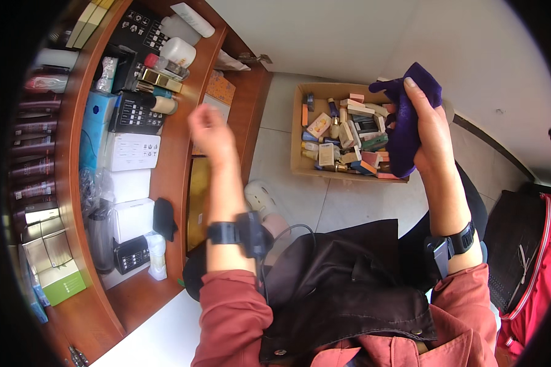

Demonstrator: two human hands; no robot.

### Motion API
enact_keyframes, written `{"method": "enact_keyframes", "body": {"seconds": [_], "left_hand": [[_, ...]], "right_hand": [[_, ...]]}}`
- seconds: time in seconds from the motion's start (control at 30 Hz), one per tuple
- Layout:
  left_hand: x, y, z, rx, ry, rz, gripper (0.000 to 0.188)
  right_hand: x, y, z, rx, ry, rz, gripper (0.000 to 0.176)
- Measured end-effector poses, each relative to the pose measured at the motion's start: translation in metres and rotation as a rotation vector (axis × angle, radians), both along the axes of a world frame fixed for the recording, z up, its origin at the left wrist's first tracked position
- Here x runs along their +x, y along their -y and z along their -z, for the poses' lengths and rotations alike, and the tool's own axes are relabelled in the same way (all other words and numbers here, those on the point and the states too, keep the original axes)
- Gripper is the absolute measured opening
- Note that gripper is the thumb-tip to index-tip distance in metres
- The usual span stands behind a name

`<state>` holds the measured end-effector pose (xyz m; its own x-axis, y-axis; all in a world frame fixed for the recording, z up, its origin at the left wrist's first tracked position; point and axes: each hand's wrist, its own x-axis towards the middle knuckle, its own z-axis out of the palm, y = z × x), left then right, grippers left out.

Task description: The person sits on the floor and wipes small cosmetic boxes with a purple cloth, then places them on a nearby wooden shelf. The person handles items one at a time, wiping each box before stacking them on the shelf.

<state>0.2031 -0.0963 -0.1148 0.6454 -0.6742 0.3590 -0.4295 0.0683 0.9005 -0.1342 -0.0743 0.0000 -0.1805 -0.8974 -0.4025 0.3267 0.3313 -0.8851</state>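
Note:
A bunched purple cloth is held in my right hand, with the thumb pressed on top of it. The cloth hangs over the right end of an open cardboard box packed with small cosmetic boxes and bottles. My left hand, blurred and with its fingers curled, is over the front edge of a wooden shelf. No object shows in it, though whether it holds something small cannot be told. Nearest to it on the shelf lie a beige-and-black bottle and gold boxes. Each wrist wears a black strapped device.
Wooden shelves at left hold a white jar, white boxes, a blue box and a row of dark tubes. A clog stands on the tiled floor. A black and red bag lies at right, below a pale wall.

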Motion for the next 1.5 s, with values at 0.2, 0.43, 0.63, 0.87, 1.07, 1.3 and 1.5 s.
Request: {"method": "enact_keyframes", "body": {"seconds": [0.2,0.43,0.63,0.87,1.07,1.3,1.5], "left_hand": [[-0.108,-0.038,0.105,0.612,0.091,0.583,0.018],[-0.161,-0.045,0.195,1.246,0.400,0.738,0.061],[-0.176,-0.046,0.213,1.136,0.384,0.892,0.072],[-0.182,-0.051,0.211,1.114,-0.222,1.062,0.069],[-0.150,-0.030,0.187,1.352,0.189,0.871,0.050],[-0.149,-0.025,0.172,1.270,0.838,0.710,0.032],[-0.152,-0.013,0.206,0.932,0.722,1.004,0.038]], "right_hand": [[-0.016,-0.012,0.003,0.154,0.062,-0.043,0.033],[-0.041,-0.010,0.022,0.250,-0.035,0.034,0.029],[-0.048,-0.011,0.026,0.271,-0.061,0.019,0.031],[-0.049,-0.015,0.023,0.269,-0.031,-0.005,0.031],[-0.049,-0.014,0.023,0.253,-0.067,0.033,0.031],[-0.054,-0.012,0.021,0.244,-0.024,0.029,0.030],[-0.056,-0.012,0.023,0.262,-0.034,0.037,0.028]]}}
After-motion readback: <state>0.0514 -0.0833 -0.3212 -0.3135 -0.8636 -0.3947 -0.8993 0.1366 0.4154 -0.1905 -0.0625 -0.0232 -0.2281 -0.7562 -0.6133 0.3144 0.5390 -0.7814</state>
